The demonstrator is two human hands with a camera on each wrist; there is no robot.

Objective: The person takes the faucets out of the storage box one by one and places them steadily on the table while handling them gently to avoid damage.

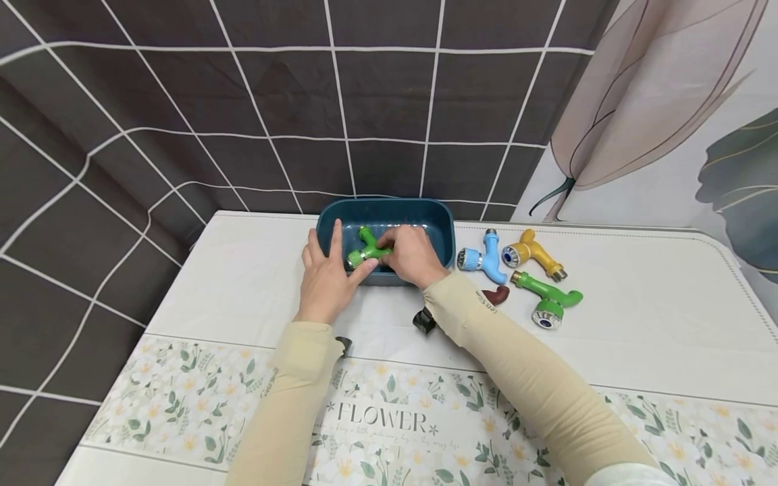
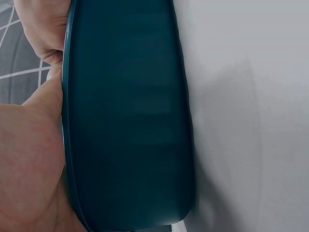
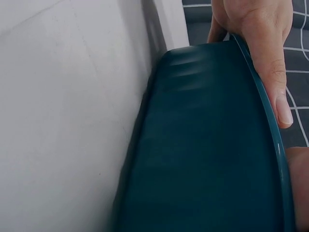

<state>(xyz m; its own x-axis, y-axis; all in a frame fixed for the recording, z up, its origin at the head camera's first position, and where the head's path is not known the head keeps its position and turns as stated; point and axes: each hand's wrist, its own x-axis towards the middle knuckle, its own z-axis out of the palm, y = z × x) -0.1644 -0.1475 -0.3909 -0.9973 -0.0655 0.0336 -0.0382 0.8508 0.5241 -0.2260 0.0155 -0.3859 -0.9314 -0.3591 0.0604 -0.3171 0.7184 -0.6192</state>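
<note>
A dark teal plastic basin point(image 1: 447, 237) stands against the tiled backdrop, its outer wall filling much of the left wrist view and the right wrist view. Inside it is a green faucet point(image 1: 366, 255) with a ribbed knob. My right hand point(image 1: 415, 256) reaches over the front rim and pinches the faucet's right end; the fingertips are partly hidden. My left hand point(image 1: 328, 282) rests at the basin's left front corner with fingers spread and fairly straight. Its thumb lies along the front rim, just below the faucet's knob.
Right of the basin lie a light blue faucet point(image 1: 486, 258), a yellow faucet point(image 1: 535, 254) and another green faucet point(image 1: 548, 298). A dark red faucet point(image 1: 498, 295) is partly hidden behind my right forearm. The white table point(image 1: 243, 283) carries a floral printed strip.
</note>
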